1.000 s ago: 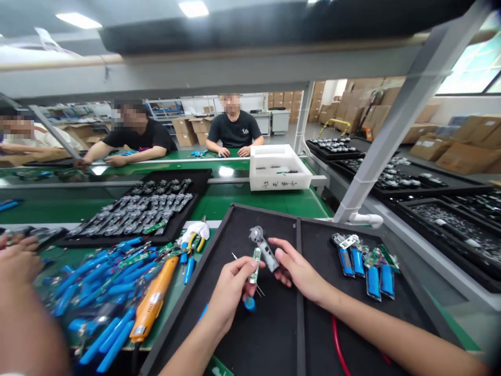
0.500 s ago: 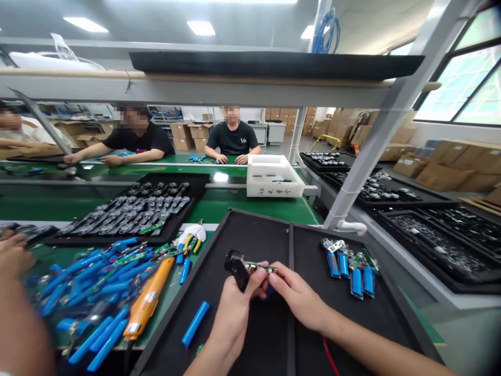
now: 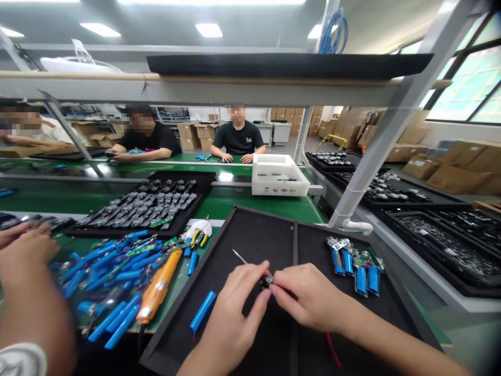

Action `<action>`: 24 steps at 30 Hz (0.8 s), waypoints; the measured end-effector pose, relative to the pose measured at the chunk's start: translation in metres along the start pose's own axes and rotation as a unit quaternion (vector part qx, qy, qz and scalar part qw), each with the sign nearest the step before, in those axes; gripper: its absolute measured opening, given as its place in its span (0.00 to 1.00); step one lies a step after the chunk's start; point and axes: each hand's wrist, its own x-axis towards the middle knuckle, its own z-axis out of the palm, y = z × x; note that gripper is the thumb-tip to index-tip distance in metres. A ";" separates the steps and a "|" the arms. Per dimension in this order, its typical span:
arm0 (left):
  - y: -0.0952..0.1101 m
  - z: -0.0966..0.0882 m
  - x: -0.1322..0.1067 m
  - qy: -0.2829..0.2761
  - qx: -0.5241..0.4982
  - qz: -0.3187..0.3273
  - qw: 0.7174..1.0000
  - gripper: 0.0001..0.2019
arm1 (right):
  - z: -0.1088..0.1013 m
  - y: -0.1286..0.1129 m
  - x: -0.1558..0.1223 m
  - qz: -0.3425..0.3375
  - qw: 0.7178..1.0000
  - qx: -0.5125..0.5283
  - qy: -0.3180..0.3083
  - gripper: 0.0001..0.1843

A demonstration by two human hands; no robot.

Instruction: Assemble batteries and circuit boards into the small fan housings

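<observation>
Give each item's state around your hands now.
Small dark part, held between both hands, mostly hidden
Left hand, fingers pinching it
Right hand, fingers pinching it too
Blue cylindrical cell, lying loose on the black tray
Thin metal pin, poking from under the left hand

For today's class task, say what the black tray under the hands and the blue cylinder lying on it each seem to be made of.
The black tray seems lined with matte foam or felt: its surface is dull and shows no glare, though the exact lining is unclear. The blue cylinder looks like a cell in a smooth plastic wrap, with a slight sheen; any metal inside is hidden.
</observation>
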 end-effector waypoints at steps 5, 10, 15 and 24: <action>-0.005 -0.007 0.022 -0.074 -0.081 -0.072 0.991 0.11 | 0.012 -0.008 0.001 0.058 0.993 0.088 0.053 0.09; -0.011 -0.005 0.024 -0.053 -0.103 -0.143 0.983 0.08 | 0.017 -0.010 0.003 0.088 0.976 0.163 0.117 0.06; -0.017 0.006 0.018 -0.034 -0.197 -0.199 0.960 0.10 | 0.018 -0.011 0.005 0.087 0.971 0.183 0.123 0.06; -0.020 0.009 0.003 -0.018 -0.106 -0.154 0.982 0.08 | 0.027 -0.007 0.000 0.088 0.979 0.157 0.093 0.07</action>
